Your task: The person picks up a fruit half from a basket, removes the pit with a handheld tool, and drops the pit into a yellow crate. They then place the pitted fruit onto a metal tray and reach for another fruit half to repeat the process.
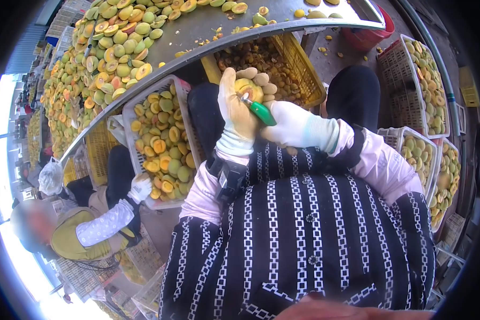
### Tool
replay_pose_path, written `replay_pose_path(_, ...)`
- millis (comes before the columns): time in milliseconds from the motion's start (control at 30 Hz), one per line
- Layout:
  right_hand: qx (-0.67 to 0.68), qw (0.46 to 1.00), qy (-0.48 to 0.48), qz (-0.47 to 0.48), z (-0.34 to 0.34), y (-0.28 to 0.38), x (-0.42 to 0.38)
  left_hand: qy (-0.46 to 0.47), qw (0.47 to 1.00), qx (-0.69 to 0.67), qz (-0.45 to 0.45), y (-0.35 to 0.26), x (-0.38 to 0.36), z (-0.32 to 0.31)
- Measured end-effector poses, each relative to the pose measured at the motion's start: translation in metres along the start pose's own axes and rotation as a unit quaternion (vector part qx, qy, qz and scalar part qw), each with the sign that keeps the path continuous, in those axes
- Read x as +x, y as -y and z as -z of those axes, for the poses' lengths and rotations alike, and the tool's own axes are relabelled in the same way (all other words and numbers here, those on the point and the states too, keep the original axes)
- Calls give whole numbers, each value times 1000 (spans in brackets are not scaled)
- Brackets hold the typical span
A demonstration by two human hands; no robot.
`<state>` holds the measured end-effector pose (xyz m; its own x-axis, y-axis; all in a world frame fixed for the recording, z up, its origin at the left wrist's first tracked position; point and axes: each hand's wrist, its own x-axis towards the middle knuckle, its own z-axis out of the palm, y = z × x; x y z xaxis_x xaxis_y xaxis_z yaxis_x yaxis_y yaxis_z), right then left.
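Note:
My left hand (234,109), in a stained glove, is closed around a peach half (246,90) with its cut face turned up. My right hand (296,125), in a white glove, grips a small green-handled pitting knife (261,113). The metal tip of this tool touches the middle of the cut fruit; its exact shape is hard to make out. Both hands are close together above my lap. Beneath and beyond them stands a yellow crate (310,72) holding brown pits and scraps.
A metal table (197,32) piled with halved peaches runs across the front. A white crate (182,88) of halves stands at left, near a co-worker's gloved hand (140,188). More filled crates (402,80) and a red bucket (376,34) are at right.

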<state>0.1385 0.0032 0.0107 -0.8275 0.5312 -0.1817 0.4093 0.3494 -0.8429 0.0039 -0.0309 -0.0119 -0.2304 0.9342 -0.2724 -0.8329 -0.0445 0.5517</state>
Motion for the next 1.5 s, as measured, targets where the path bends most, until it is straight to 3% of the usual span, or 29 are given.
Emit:
replay_pose_path(33, 185, 975, 100, -72, 12, 7, -4, 6, 1000, -12, 10, 0, -2, 0)
replay_pose_path(67, 362, 900, 196, -140, 20, 9, -7, 4, 1000, -12, 10, 0, -4, -1)
replay_pose_path(133, 392, 883, 234, -110, 21, 4, -7, 35, 998, -20, -45, 0, -4, -4)
replay_pose_path(200, 489, 837, 231, -86, 18, 2, -8, 41, 998, -39, -41, 0, -4, -6)
replay_pose_path(267, 490, 833, 239, -91, 15, 1, -5, 31, 997, 11, -73, 1, -4, -3)
replay_pose_path(333, 430, 873, 202, -113, 10, -2, -5, 12, 994, 72, -80, 4, 3, 7)
replay_pose_path(400, 405, 888, 171, -132, 8, 0, -6, -62, 982, 130, -124, 10, 12, 12)
replay_pose_path(533, 492, 842, 206, -78, 18, -20, -8, -103, 984, -84, -115, 10, 45, 56)
replay_pose_path(600, 236, 964, 57, -111, 27, -29, -5, -83, 988, -87, -93, 1, 46, 70)
replay_pose_path(633, -18, 996, -55, -64, 26, -60, 5, -52, 987, -131, -79, 3, 43, 66)
replay_pose_path(667, -273, 948, -162, -16, 24, -89, 14, -21, 983, -174, -63, 4, 40, 59)
replay_pose_path(700, -175, 971, -162, -22, 28, -93, 14, -16, 983, -172, -61, 3, 39, 51)
replay_pose_path(733, 187, 966, -57, -166, 40, -48, 3, 1, 981, -189, -47, 3, 35, 44)
replay_pose_path(800, 317, 935, 35, -153, 51, -30, 2, 13, 978, -208, -32, 8, 30, 41)
replay_pose_path(867, 199, 972, -17, -125, 45, -19, 2, 35, 984, -168, -36, 11, 30, 37)
replay_pose_path(900, 216, 971, 60, -85, 47, -20, -1, 33, 989, -138, -44, 12, 29, 36)
replay_pose_path(933, 236, 956, 130, -112, 48, -21, -1, 34, 989, -138, -43, 13, 28, 32)
replay_pose_path(967, 70, 996, 36, -27, 38, -41, 8, 21, 991, -117, -61, 15, 25, 27)
replay_pose_path(1000, -97, 992, -59, 59, 27, -61, 16, 7, 992, -95, -78, 16, 21, 25)
replay_pose_path(1067, -300, 928, -218, -34, 38, -46, 9, 20, 988, -126, -81, 14, 22, 29)
replay_pose_path(1133, -306, 913, -269, -16, 40, -50, 6, 44, 981, -178, -70, 12, 20, 30)
replay_pose_path(1267, -247, 929, -273, -30, 34, -61, 4, 40, 968, -247, -18, 11, 15, 20)
replay_pose_path(1333, 29, 970, -242, -12, 30, -75, 9, 49, 970, -236, -20, 14, 13, 17)
replay_pose_path(1367, 259, 943, -123, -169, 41, -35, -1, 50, 973, -225, -24, 16, 11, 16)
replay_pose_path(1400, 346, 921, -77, -159, 40, -32, -2, 50, 973, -225, -23, 21, 10, 15)
replay_pose_path(1467, 423, 901, -28, -89, 27, -28, 7, 113, 985, -97, -91, 28, 6, 7)
replay_pose_path(1500, 423, 899, -78, -80, 23, -24, 8, 130, 986, -53, -91, 26, 3, 6)
